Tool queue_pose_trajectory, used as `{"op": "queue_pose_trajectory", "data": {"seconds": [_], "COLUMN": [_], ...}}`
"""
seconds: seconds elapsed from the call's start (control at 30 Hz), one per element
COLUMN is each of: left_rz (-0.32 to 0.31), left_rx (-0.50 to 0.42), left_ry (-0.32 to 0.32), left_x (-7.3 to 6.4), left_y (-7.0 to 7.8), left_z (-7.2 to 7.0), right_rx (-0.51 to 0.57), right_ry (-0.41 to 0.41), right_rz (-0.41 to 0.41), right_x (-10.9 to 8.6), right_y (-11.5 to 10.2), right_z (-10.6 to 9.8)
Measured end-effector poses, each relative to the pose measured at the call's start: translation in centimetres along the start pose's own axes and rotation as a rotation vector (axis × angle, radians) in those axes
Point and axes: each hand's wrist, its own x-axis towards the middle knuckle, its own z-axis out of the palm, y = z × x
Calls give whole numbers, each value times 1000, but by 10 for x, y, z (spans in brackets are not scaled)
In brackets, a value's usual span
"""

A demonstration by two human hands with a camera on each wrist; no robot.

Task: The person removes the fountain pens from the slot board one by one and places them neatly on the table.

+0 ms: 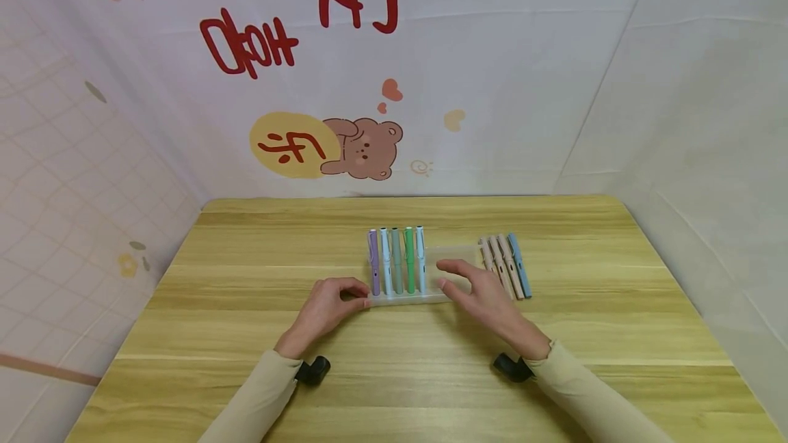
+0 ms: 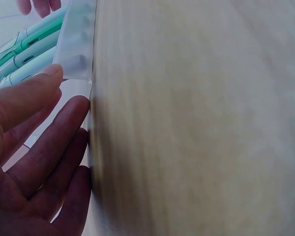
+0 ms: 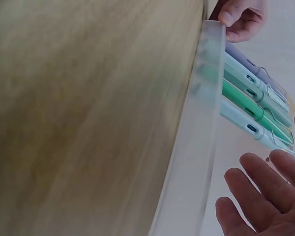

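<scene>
A frosted translucent pen stand (image 1: 409, 300) lies on the table, with several pens upright in its left part: a purple pen (image 1: 375, 265), a light blue pen (image 1: 386, 264), a grey-green pen (image 1: 397, 265), a green pen (image 1: 410, 264) and another light blue pen (image 1: 421, 265). My left hand (image 1: 329, 303) pinches the stand's left end, thumb on its front corner. Over the stand's right part hovers my right hand (image 1: 483, 296), thumb and fingers apart and holding nothing. In the right wrist view, its loosely bent fingers (image 3: 255, 191) are beside the pens.
Right of the stand, three beige-pink pens (image 1: 501, 258) and a blue pen (image 1: 520, 265) lie side by side, partly behind the right hand. The wooden table (image 1: 418, 374) meets a white printed cloth wall (image 1: 523, 87) at the back.
</scene>
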Motion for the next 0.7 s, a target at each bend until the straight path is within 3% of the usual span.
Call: {"op": "queue_pose_trajectory", "data": {"seconds": [0.33, 0.7], "left_rz": [-6, -15], "left_rx": [-13, -3], "left_ry": [-5, 1], "left_x": [1, 1], "left_y": [0, -1], "left_z": [0, 1], "right_rx": [-23, -11], "right_ry": [-15, -47], "right_rz": [19, 135], "right_x": [9, 20], "right_y": [-3, -8], "right_z": [12, 23]}}
